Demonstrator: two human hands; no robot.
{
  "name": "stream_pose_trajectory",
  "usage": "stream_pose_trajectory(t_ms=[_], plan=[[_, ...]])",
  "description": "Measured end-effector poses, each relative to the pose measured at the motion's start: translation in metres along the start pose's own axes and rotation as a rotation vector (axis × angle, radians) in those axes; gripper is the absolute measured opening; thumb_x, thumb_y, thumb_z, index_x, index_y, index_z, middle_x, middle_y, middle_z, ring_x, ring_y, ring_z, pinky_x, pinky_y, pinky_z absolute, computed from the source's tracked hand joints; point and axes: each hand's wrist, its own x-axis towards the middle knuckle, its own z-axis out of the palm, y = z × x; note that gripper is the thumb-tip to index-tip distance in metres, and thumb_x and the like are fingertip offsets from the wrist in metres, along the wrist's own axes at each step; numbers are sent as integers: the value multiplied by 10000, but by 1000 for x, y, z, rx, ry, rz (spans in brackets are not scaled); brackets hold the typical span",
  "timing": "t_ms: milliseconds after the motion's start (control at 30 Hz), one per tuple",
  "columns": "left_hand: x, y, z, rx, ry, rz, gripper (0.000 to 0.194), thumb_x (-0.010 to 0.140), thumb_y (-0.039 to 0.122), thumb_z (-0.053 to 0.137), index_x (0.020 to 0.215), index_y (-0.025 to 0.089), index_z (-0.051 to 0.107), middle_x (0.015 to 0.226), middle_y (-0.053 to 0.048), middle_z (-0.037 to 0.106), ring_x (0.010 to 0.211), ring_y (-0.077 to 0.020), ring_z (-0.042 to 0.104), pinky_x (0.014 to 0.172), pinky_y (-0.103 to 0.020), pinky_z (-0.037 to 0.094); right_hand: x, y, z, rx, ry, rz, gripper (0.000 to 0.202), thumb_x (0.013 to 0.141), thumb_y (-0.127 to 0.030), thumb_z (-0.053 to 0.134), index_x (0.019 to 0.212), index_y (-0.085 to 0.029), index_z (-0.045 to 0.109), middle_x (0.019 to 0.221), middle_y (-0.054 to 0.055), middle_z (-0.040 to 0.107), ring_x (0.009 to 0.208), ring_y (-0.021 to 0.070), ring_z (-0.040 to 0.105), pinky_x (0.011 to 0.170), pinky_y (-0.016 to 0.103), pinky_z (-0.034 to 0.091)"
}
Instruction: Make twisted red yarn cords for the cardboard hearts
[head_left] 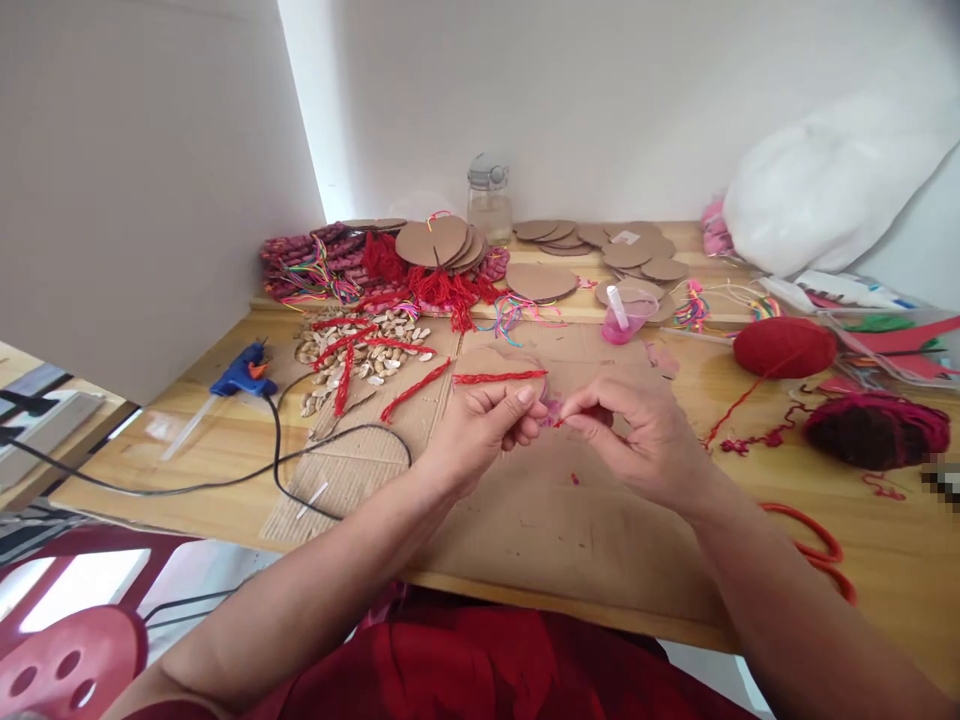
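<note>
My left hand (491, 425) is closed, thumb against curled fingers; what it may hold is hidden. Close to its right, my right hand (637, 435) pinches a tiny bit of red yarn (557, 422) between thumb and fingertips. Just beyond the left hand, a twisted red yarn strip (500, 377) lies across a cut cardboard piece (487, 360). Both hands are above a cardboard sheet (540, 530) with small red scraps on it. More red yarn strips (415, 390) lie to the left, some over a heap of peanut shells (375, 350).
A blue glue gun (246, 372) and its black cable (277, 430) are at left. Cardboard discs (431, 240), a bottle (489, 200) and a pink cup (626, 315) stand behind. At right are a red yarn ball (784, 348), a dark yarn ball (877, 430) and orange scissor handles (817, 550).
</note>
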Motion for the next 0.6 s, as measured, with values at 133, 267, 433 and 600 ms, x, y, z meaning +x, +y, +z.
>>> stream_pose_trajectory(t_ms=[133, 267, 433, 600], plan=[[12, -11, 0, -27, -31, 12, 319, 856, 458, 683, 896, 148, 743, 711, -20, 675, 593, -63, 563, 536, -166, 397, -4, 14, 4, -32, 23, 63, 106, 939, -150, 567, 897, -209, 644, 794, 9, 629, 685, 141, 548, 630, 281, 417], [14, -17, -3, -29, 11, -64, 316, 817, 463, 724, 860, 151, 750, 668, -16, 680, 535, -60, 546, 466, -157, 364, -6, 17, 3, -91, 44, 93, 95, 935, -163, 579, 891, -213, 647, 777, 5, 637, 676, 143, 562, 628, 281, 419], [11, -16, -7, 13, 36, -107, 347, 805, 492, 735, 751, 150, 729, 570, 2, 648, 469, -46, 516, 421, -139, 326, -4, 16, 4, -102, 19, 87, 94, 916, -137, 596, 885, -207, 651, 785, 6, 641, 686, 144, 574, 640, 277, 428], [14, -16, -9, 98, 38, -52, 334, 866, 464, 676, 795, 144, 739, 617, -8, 669, 495, -44, 522, 442, -131, 363, -5, 14, 5, -106, 12, 72, 95, 903, -128, 606, 887, -207, 656, 786, 5, 648, 677, 145, 573, 638, 277, 438]])
